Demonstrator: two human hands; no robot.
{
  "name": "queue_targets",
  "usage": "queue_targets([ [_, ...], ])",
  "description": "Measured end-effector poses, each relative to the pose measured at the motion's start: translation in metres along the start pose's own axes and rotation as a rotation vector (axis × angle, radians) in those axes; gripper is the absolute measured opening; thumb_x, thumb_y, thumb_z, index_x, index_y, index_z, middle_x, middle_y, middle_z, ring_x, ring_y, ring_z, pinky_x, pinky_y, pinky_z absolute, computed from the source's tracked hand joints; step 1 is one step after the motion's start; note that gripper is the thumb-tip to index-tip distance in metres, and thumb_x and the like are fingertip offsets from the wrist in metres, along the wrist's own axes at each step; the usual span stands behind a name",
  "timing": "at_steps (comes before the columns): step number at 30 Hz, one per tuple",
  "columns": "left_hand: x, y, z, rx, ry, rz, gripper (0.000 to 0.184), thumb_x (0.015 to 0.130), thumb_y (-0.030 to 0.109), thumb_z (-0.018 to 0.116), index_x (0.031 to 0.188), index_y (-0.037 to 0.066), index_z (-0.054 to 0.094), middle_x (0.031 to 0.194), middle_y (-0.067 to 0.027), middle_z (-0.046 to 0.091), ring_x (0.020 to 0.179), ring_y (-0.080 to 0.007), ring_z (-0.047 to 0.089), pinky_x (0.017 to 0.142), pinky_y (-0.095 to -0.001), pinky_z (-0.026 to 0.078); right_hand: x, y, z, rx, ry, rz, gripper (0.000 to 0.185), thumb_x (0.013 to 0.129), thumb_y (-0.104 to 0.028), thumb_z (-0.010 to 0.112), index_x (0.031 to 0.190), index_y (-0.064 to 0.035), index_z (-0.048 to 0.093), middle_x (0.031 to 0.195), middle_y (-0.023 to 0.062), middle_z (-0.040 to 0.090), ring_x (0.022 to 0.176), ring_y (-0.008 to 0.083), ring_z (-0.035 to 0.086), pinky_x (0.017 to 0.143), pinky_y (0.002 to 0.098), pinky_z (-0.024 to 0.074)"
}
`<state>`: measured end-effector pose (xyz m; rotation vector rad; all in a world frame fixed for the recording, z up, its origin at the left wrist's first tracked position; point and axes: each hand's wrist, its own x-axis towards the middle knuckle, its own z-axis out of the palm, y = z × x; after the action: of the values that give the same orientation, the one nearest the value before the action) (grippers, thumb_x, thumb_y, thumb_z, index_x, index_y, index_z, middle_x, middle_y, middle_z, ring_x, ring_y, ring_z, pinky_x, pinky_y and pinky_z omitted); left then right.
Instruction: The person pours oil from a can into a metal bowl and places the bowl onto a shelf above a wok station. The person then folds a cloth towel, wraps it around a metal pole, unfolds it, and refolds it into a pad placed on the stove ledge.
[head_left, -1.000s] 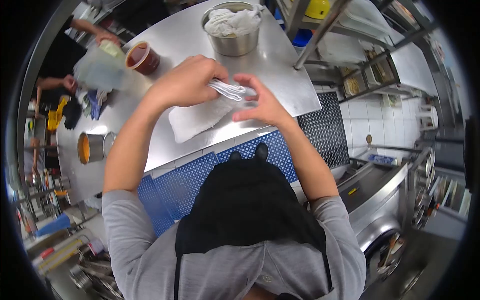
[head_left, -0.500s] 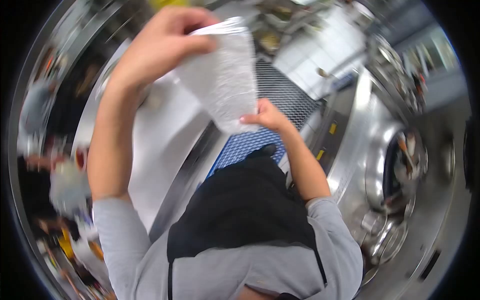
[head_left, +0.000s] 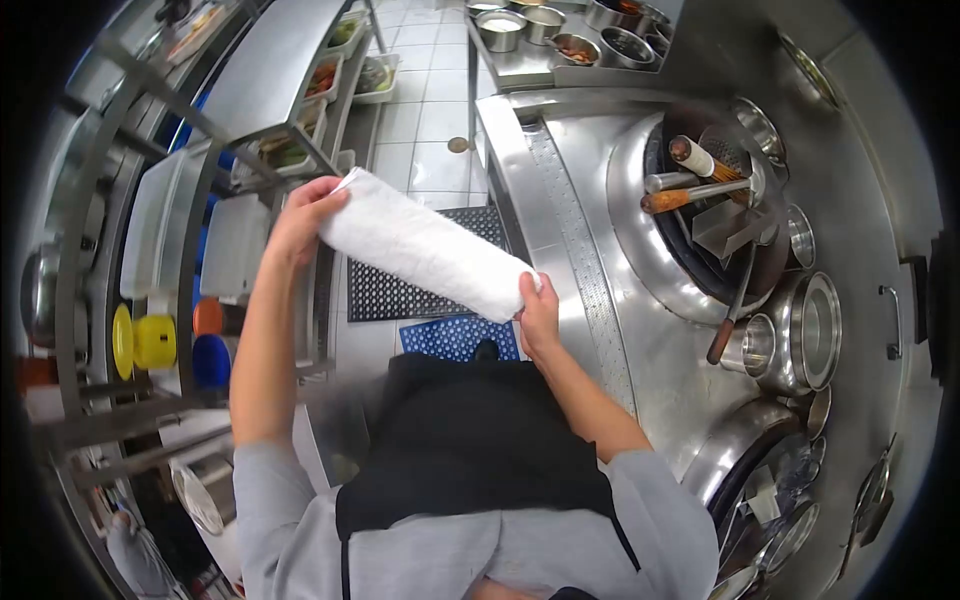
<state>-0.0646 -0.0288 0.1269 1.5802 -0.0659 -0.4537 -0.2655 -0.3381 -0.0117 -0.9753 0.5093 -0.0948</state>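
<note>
A folded white cloth is stretched in the air in front of me, slanting down from left to right. My left hand pinches its upper left end between thumb and fingers. At the lower right end, my right hand grips the cloth, thumb on top and the other fingers partly hidden behind it. The cloth hangs above a black perforated floor mat and a blue mat, touching neither.
On my right runs a steel cooking range with a wok holding ladles and a brush. Steel pots stand behind it. Shelving with tubs lines my left. Filled pans sit on the far counter.
My view has turned, bringing the range and floor aisle ahead. The cloth has gone from nearly upright to a flatter slant, with both hands lower in view and still holding it.
</note>
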Motion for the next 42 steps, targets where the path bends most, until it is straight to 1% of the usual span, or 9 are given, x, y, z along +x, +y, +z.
queue_targets([
  [14,0.397,-0.046,0.151,0.406,-0.314,0.157,0.027,0.088,0.018,0.072,0.109,0.001,0.07,0.089,-0.007,0.069,0.079,-0.015,0.062,0.071,-0.031,0.05,0.151,-0.019,0.022,0.066,0.599,-0.358,0.03,0.103,-0.02,0.058,0.121,0.0034,0.052,0.104,0.0101,0.064,0.092,0.0138,0.059,0.083,0.0286,0.0501],
  [18,0.467,-0.087,0.157,0.696,-0.225,0.292,0.034,0.082,0.023,0.077,0.106,0.0,0.072,0.09,-0.0114,0.072,0.081,-0.0192,0.066,0.074,-0.0325,0.052,0.183,-0.037,0.037,-0.161,0.711,-0.118,0.035,0.097,-0.018,0.066,0.123,0.0021,0.053,0.093,0.0079,0.064,0.081,0.0144,0.061,0.076,0.029,0.052],
  [20,0.474,-0.092,0.16,0.585,-0.266,0.217,0.037,0.079,0.025,0.079,0.104,-0.001,0.072,0.09,-0.0138,0.072,0.081,-0.0231,0.068,0.075,-0.0344,0.053,0.185,-0.048,0.046,-0.37,0.783,0.014,0.04,0.093,-0.017,0.071,0.125,0.0017,0.054,0.089,0.0073,0.065,0.078,0.0143,0.062,0.073,0.0295,0.0527],
  [24,0.459,-0.083,0.158,0.586,-0.21,0.201,0.038,0.08,0.024,0.078,0.107,-0.001,0.072,0.103,-0.0182,0.072,0.091,-0.0299,0.068,0.083,-0.0393,0.053,0.183,-0.069,0.076,-1.503,0.816,-0.587,0.049,0.086,-0.012,0.073,0.131,-0.0029,0.056,0.115,0.0181,0.058,0.104,0.034,0.057,0.092,0.0456,0.0479],
  [25,0.449,-0.084,0.157,0.662,-0.166,0.387,0.04,0.082,0.024,0.076,0.113,0.0,0.069,0.113,-0.0192,0.068,0.101,-0.0301,0.065,0.088,-0.0409,0.051,0.187,-0.055,0.069,-1.378,0.628,-0.541,0.049,0.088,-0.019,0.071,0.133,-0.0053,0.056,0.135,0.0226,0.049,0.125,0.0441,0.045,0.105,0.0532,0.038],
  [27,0.428,-0.084,0.159,0.788,-0.079,0.778,0.045,0.087,0.024,0.072,0.125,0.002,0.064,0.134,-0.0213,0.059,0.121,-0.0306,0.058,0.1,-0.044,0.047,0.204,-0.059,0.079,-1.57,0.514,-0.554,0.058,0.089,-0.026,0.07,0.14,-0.0065,0.051,0.144,0.0234,0.044,0.132,0.0453,0.04,0.107,0.0555,0.0352],
  [30,0.399,-0.072,0.178,1.014,-0.37,1.006,0.061,0.091,0.033,0.065,0.144,0.007,0.049,0.153,-0.0186,0.042,0.141,-0.0336,0.04,0.113,-0.0509,0.033,0.219,-0.043,0.077,-1.738,0.402,-0.456,0.071,0.089,-0.037,0.068,0.15,-0.0094,0.042,0.155,0.0239,0.033,0.141,0.0468,0.032,0.11,0.0587,0.0317],
  [35,0.407,-0.086,0.177,1.161,-0.441,0.965,0.074,0.094,0.048,0.055,0.153,0.009,0.036,0.16,-0.0147,0.033,0.149,-0.0301,0.03,0.119,-0.0526,0.026,0.217,-0.032,0.078,-1.831,0.388,-0.333,0.08,0.09,-0.043,0.066,0.156,-0.012,0.033,0.16,0.0245,0.027,0.143,0.049,0.029,0.112,0.062,0.0288],
  [42,0.394,-0.092,0.175,1.211,-0.323,1.003,0.074,0.096,0.048,0.052,0.156,0.01,0.031,0.162,-0.0173,0.029,0.149,-0.0361,0.027,0.118,-0.0558,0.026,0.203,-0.04,0.059,-1.758,0.34,-0.383,0.073,0.094,-0.038,0.063,0.155,-0.0107,0.034,0.159,0.0263,0.027,0.144,0.0508,0.026,0.112,0.061,0.0286],
])
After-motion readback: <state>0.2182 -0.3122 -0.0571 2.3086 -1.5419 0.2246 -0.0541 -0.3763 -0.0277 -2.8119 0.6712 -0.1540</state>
